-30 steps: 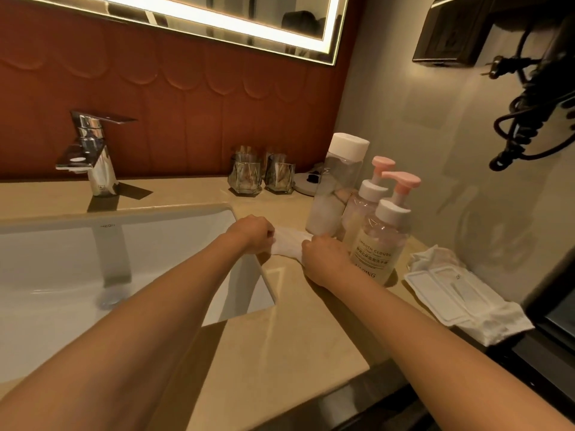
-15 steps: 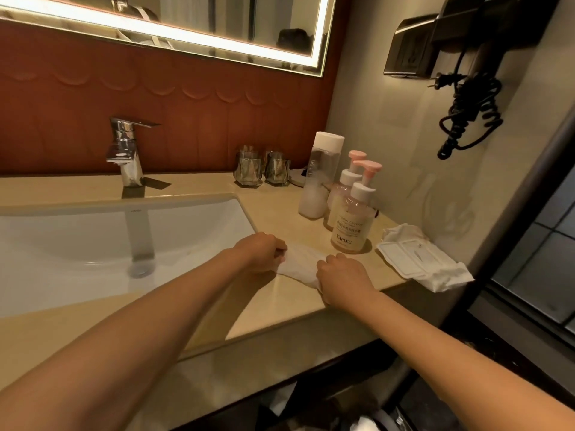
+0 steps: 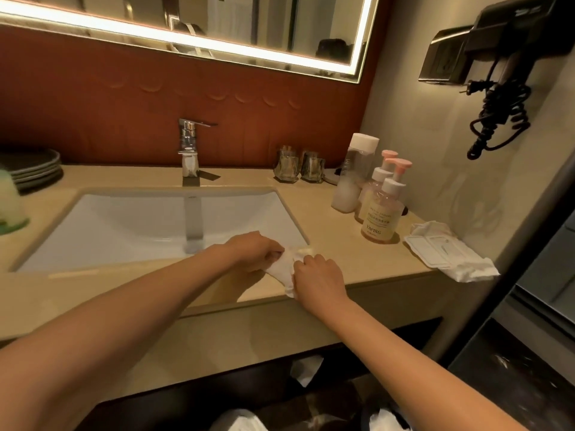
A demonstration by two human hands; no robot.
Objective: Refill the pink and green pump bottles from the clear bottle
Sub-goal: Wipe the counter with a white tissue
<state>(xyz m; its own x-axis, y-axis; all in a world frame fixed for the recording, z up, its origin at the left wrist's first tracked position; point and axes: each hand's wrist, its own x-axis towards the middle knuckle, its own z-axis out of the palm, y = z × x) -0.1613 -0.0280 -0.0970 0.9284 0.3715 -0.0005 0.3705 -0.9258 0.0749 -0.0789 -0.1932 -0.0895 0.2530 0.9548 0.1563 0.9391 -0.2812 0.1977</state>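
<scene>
Two pump bottles with pink pump heads stand at the right of the counter, the nearer one (image 3: 382, 213) labelled and the other (image 3: 371, 194) just behind it. A tall clear bottle (image 3: 350, 178) with a white cap stands upright behind them, cloudy liquid low inside. No green bottle can be made out. My left hand (image 3: 253, 250) and my right hand (image 3: 317, 275) both pinch a crumpled white wipe (image 3: 284, 270) at the counter's front edge, beside the sink's right corner and well in front of the bottles.
The white sink (image 3: 140, 225) with a chrome tap (image 3: 188, 150) fills the counter's middle. Two glass tumblers (image 3: 298, 168) stand by the back wall. A wet-wipe pack (image 3: 448, 253) lies at the far right edge. Stacked dark plates (image 3: 31, 169) sit at the left; a wall hairdryer (image 3: 497, 70) hangs right.
My view has pulled back and to the left. Both hands drew the wipe from beside the bottles toward the counter's front edge and bunched it up between them.
</scene>
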